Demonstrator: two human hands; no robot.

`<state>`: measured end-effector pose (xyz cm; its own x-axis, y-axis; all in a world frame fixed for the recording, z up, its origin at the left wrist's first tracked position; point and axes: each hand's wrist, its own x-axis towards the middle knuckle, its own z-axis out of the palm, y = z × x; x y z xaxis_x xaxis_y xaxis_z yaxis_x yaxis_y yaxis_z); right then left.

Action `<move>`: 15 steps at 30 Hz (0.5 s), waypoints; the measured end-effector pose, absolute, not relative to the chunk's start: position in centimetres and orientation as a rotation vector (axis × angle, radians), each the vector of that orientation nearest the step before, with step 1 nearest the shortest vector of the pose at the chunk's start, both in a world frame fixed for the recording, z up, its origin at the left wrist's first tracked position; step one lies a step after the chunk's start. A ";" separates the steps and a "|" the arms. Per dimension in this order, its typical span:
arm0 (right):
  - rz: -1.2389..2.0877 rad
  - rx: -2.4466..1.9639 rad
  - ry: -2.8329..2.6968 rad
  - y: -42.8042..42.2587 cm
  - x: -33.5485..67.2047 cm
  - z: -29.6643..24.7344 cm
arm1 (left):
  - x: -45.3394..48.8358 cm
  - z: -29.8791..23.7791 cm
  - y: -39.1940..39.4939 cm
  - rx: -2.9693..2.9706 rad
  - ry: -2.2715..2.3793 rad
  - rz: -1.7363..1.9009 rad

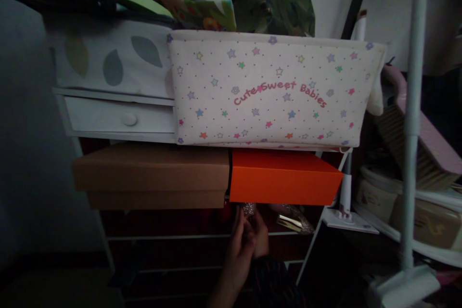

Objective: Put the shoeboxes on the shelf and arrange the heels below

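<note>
At six o'clock, low in the view, two hands meet under the shelf's boxes. The left hand rises from a bare forearm, fingers pointing up and curled around a small glittery thing. The right hand, coming from a dark striped sleeve, presses against the same thing from the three o'clock side; both hands grasp it together, though the dimness hides the exact finger hold. The glittery thing sits just below the orange box. At three o'clock of the hands lies a gold, shiny piece on the wire shelf. Beyond, a brown box stands at nine o'clock of the orange one, touching it. Above both rests a star-printed fabric bin, with a white drawer at its nine o'clock.
</note>
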<state>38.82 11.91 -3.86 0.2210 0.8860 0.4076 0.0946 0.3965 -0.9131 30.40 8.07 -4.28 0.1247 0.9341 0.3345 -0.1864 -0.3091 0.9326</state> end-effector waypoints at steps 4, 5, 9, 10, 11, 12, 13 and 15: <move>0.780 -1.014 -1.230 11.9 38.8 -3.9 | 30.3 -3.9 7.9 1.404 0.814 1.396; 0.790 -1.012 -1.226 11.9 38.7 -3.9 | 30.3 -3.7 7.8 1.408 0.826 1.401; 0.804 -1.003 -1.215 11.8 38.3 -3.9 | 30.2 -3.3 7.6 1.434 0.855 1.399; 0.805 -0.999 -1.216 11.8 38.2 -3.8 | 30.2 -3.3 7.6 1.434 0.860 1.402; 0.807 -0.992 -1.217 11.7 38.1 -3.8 | 30.2 -3.3 7.6 1.428 0.867 1.409; 0.811 -0.985 -1.219 11.7 38.0 -3.7 | 30.2 -3.3 7.6 1.416 0.879 1.418; 0.816 -0.980 -1.221 11.6 38.0 -3.6 | 30.2 -3.3 7.6 1.401 0.892 1.430; 0.828 -0.981 -1.229 11.6 38.0 -3.4 | 30.3 -3.4 7.6 1.378 0.905 1.448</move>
